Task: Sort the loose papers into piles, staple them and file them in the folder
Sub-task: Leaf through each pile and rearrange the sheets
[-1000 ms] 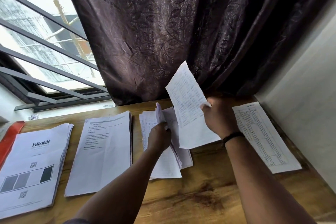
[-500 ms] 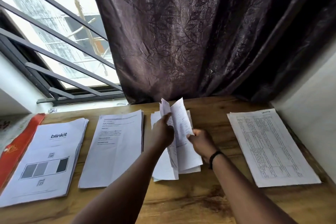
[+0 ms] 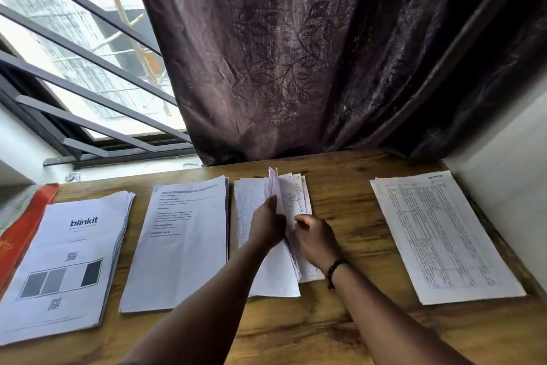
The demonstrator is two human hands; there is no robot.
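Observation:
Several paper piles lie in a row on the wooden table (image 3: 340, 320). At the left is a thick pile with a "blinkit" cover (image 3: 63, 261), then a text-sheet pile (image 3: 180, 240), a handwritten pile (image 3: 251, 199) in the middle, and a pile of printed tables (image 3: 438, 234) at the right. My left hand (image 3: 268, 227) grips upturned sheets of the middle pile. My right hand (image 3: 315, 239) rests on the pile's right half, fingers pinching a sheet edge. A red folder (image 3: 22, 234) lies at the far left.
A dark patterned curtain (image 3: 310, 53) hangs behind the table. A barred window (image 3: 83, 68) is at the back left, and a white wall (image 3: 503, 157) borders the table on the right.
My right hand brought the raised sheet down onto the middle pile. Both hands now meet at that pile, and the view has shifted right.

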